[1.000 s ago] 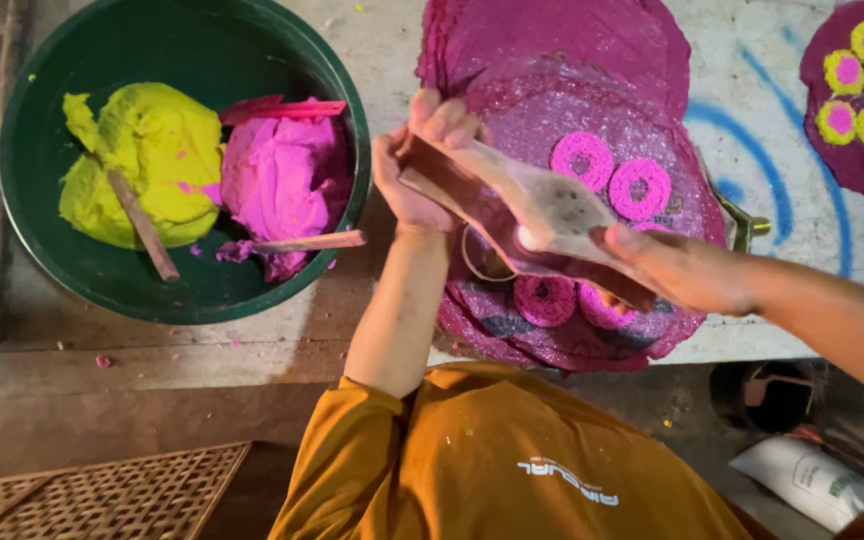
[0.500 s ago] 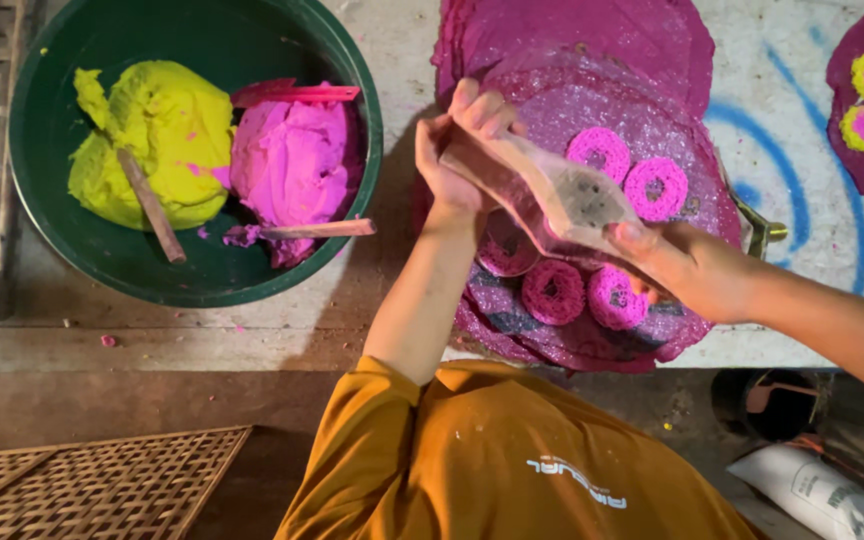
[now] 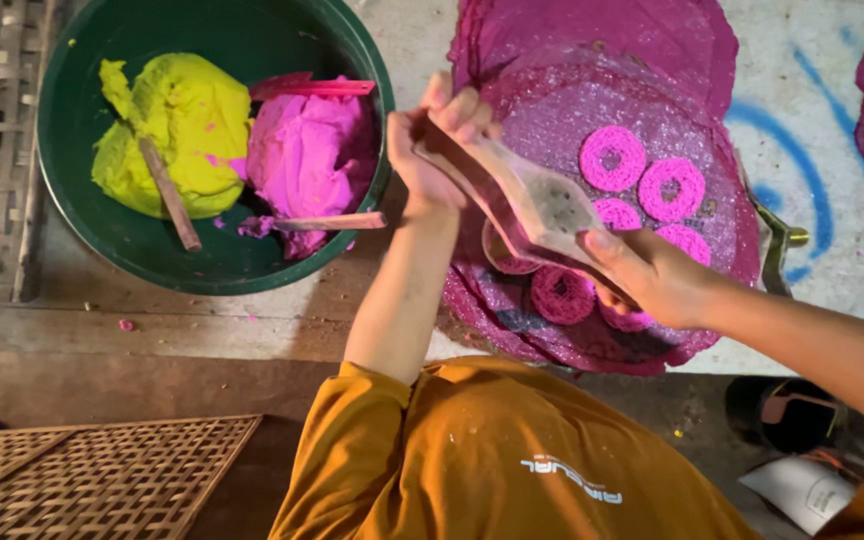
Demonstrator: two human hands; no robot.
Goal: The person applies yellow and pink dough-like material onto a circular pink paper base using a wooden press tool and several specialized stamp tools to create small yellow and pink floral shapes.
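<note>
Two hands hold one wooden paddle [image 3: 527, 205] tilted above the magenta mat [image 3: 592, 90]: left hand [image 3: 432, 140] clenched round its upper end, right hand [image 3: 652, 275] pinching the lower (fingertips hidden beneath). Pink rings [image 3: 612, 158] lie under it; one is partly covered.

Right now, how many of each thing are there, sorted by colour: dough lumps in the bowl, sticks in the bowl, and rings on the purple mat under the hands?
Yellow dough lump: 1
Pink dough lump: 1
Sticks in the green bowl: 3
Pink rings on the purple mat in clear view: 5
Total: 10

Both hands, left hand and right hand, grip one wooden tool.
</note>
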